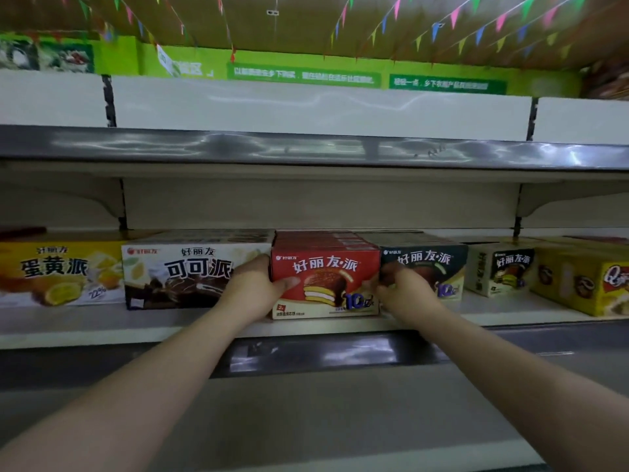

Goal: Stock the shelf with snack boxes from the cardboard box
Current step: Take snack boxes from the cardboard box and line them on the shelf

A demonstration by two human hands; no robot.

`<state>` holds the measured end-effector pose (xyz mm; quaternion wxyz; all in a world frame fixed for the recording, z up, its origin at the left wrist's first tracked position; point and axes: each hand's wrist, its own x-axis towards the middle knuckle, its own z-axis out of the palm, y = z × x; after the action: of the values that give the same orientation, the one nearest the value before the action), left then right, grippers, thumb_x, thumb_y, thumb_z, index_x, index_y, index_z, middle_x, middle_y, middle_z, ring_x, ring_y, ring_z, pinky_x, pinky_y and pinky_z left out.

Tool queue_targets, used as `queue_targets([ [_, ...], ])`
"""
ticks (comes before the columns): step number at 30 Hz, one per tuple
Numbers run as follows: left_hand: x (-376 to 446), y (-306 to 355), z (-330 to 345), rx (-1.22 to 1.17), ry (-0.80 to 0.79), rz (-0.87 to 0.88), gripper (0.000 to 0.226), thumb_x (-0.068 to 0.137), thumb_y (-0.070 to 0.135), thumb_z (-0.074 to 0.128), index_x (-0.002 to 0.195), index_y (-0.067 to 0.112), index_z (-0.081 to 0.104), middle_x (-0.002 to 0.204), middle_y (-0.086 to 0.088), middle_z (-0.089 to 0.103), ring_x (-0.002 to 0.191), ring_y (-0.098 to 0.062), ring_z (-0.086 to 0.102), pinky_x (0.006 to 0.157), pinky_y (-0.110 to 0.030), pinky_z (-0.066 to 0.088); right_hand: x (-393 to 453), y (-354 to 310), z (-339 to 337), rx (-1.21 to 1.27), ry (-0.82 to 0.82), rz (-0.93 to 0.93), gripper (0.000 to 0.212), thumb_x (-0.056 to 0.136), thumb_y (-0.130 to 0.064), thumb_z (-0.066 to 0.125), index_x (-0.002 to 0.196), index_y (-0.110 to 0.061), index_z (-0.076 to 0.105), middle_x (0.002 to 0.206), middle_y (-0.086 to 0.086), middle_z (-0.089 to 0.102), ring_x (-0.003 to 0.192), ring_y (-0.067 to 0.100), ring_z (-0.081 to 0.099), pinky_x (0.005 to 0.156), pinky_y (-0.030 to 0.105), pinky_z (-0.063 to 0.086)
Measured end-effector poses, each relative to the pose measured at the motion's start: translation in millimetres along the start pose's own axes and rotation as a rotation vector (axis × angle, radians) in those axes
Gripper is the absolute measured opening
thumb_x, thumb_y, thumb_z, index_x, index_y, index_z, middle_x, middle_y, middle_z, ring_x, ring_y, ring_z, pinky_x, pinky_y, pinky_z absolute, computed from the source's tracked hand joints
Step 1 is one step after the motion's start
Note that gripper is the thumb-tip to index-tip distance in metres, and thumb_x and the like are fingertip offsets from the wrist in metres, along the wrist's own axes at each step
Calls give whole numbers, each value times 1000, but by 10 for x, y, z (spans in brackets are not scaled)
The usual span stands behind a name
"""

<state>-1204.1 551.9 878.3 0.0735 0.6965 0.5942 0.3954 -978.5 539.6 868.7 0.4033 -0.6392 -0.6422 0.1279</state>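
Two hands around red snack box

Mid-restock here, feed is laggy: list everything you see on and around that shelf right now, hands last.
red snack box: one at the front, more red ones lined up behind it, count unclear; middle of the shelf
white cocoa-pie box: one, white and brown, left of the red one
yellow box: one, yellow and white, far left
dark green box: one, right of the red one
small cream box: one, turned at an angle, further right
yellow carton: one, far right
shelf: pale, holds all the boxes
upper shelf: grey, nothing seen on it
bunting: coloured flags overhead
left hand: grips the red box's left edge
right hand: grips its right edge
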Motion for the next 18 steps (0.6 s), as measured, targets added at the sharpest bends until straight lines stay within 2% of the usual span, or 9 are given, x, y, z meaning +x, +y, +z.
queue_targets([
  [2,18,-21,5,8,17,25,44,87,39,68,124,16,58,120,-4,63,109,-22,59,83,-23,42,31,-43,24,-85,-26,23,29,92,-18,60,118,-7,53,104,9,63,96,25,60,81,33,50],
  [5,24,-24,6,21,23,48,47,86,40,68,123,14,58,118,-5,65,105,-23,61,85,-26,47,66,-87,84,-150,-8,1,40,91,-22,64,124,-6,49,116,11,62,105,26,59,78,29,45],
  [8,43,19,3,174,-24,70,56,89,44,62,132,11,50,126,-9,60,112,-28,58,90,-33,47,101,-93,117,-150,9,-6,42,90,-23,65,125,-7,49,117,11,62,105,26,59,77,27,44],
  [12,32,40,5,244,-50,61,57,92,45,57,137,12,46,127,-10,59,113,-28,58,86,-29,43,118,-65,112,-130,3,-11,46,89,-23,66,128,-9,46,121,11,60,108,27,58,82,30,46],
  [14,14,-2,-8,254,-68,82,57,90,47,58,135,14,48,123,-8,61,108,-25,60,78,-26,40,125,-29,86,-84,-31,-8,45,88,-25,67,126,-9,48,116,9,61,105,26,59,81,31,47],
  [16,-5,-35,-36,277,-110,73,64,86,54,59,137,16,44,120,-6,62,105,-24,60,76,-25,41,133,33,-23,-17,-62,18,38,88,-30,67,118,-9,55,103,5,63,96,24,61,80,33,51],
  [18,-41,-9,-64,381,-79,27,71,82,66,54,131,15,42,112,-5,62,98,-23,61,73,-28,45,168,158,-209,116,7,67,35,87,-39,67,106,-11,58,91,1,62,84,18,60,72,33,51],
])
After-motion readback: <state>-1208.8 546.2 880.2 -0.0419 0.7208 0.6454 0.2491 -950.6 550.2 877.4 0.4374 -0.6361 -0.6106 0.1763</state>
